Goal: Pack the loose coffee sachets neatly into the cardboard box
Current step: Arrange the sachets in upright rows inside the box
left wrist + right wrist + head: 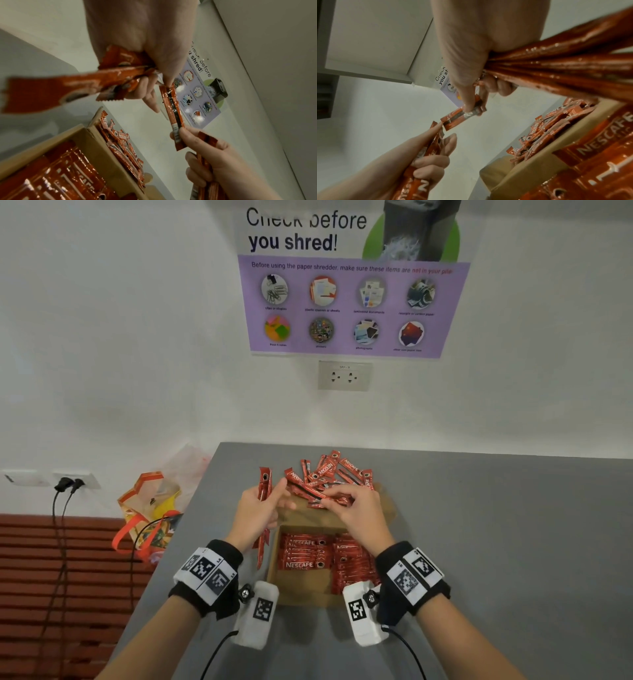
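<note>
Left hand (255, 513): fingers curled round a bundle of red sachets (264, 494), held upright over the left edge of the box; thumb tip lifted toward the right hand.
Right hand (359, 517): fingers curled round its own bunch of sachets (565, 65), thumb and forefinger pinching one single sachet (172, 112) by its end.
Single sachet: stretched between the two hands, its free end close to the left thumb; touching or not, cannot tell.
Cardboard box (301, 594): open, on the grey table (496, 542), directly below both wrists; far flap folded out flat toward the wall.
Packed sachets (308, 553): lying flat in rows inside the box, printed side up, filling the far part; brown floor of the box bare at the near left.
Loose pile (329, 470): red sachets heaped in disorder on the table and on the far flap, just beyond the hands.
Wrist bands (205, 573): black, with white coded tags, one on each wrist; a white camera unit hanging under each.
Wall: poster (352, 278) reading "Check before you shred!" above a double socket (344, 375).
Left of table: orange and yellow carrier bag (150, 508), beside it black plugs (68, 484) in a low socket.
</note>
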